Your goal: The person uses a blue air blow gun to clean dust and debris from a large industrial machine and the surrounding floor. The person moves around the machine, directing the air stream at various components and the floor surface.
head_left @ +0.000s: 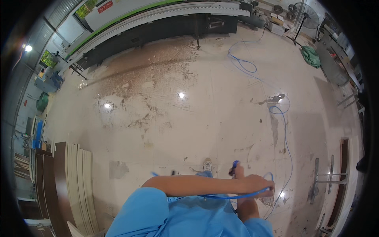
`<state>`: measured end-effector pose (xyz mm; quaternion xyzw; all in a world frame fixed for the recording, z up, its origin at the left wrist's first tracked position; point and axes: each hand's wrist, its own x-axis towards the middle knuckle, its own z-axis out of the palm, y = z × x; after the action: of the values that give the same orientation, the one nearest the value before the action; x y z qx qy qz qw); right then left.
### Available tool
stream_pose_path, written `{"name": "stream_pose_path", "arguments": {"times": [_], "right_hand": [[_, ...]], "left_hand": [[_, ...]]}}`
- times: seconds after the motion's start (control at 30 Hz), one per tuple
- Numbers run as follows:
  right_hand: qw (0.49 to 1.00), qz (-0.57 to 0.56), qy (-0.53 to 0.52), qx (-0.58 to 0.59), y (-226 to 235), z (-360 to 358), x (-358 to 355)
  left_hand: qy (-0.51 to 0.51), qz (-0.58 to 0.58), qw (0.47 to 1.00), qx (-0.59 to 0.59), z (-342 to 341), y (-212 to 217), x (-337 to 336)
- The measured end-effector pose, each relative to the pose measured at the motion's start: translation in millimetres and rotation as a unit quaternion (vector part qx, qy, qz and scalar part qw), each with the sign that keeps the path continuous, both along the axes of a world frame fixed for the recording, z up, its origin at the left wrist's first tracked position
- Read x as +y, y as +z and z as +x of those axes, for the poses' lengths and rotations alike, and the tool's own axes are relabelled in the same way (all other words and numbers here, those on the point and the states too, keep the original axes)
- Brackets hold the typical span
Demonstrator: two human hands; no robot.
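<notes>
My left forearm reaches across my body to the right. My left hand (pixel 258 185) is closed round a blue air hose (pixel 233 196), which loops over the hand and runs back along the underside of that forearm. Just beyond it, my right hand (pixel 239 171) grips a small blue and black air blow gun (pixel 233 167); its details are blurred. My left arm partly hides the right forearm. A short blue piece and a dark tip show past the left forearm, and I cannot tell what they belong to.
More blue hose (pixel 290 158) trails over the dirty pale floor on the right. Boards (pixel 73 181) stand at the left, a metal rack (pixel 331 181) at the right. A long machine (pixel 158 23) spans the back; a standing fan (pixel 304 17) and a green bag (pixel 310 56) are far right.
</notes>
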<state>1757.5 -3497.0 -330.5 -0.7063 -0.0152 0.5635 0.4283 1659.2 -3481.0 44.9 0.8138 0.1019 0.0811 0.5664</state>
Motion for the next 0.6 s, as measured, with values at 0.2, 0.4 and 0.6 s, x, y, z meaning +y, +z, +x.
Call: {"name": "stream_pose_path", "arguments": {"times": [0.2,0.4,0.6], "right_hand": [[0.985,0.051,-0.137,0.091,6.2,62.1,130.3],[0.995,-0.037,0.098,0.01,-3.2,60.0,250.0],[0.974,-0.032,0.225,0.0,-6.1,105.5,357.2]], "left_hand": [[0.021,-0.015,0.998,-0.052,-1.6,-12.7,99.1],[-0.013,0.118,0.99,-0.082,50.2,-37.0,176.4],[0.071,0.091,0.993,-0.037,110.6,-37.6,304.2]]}}
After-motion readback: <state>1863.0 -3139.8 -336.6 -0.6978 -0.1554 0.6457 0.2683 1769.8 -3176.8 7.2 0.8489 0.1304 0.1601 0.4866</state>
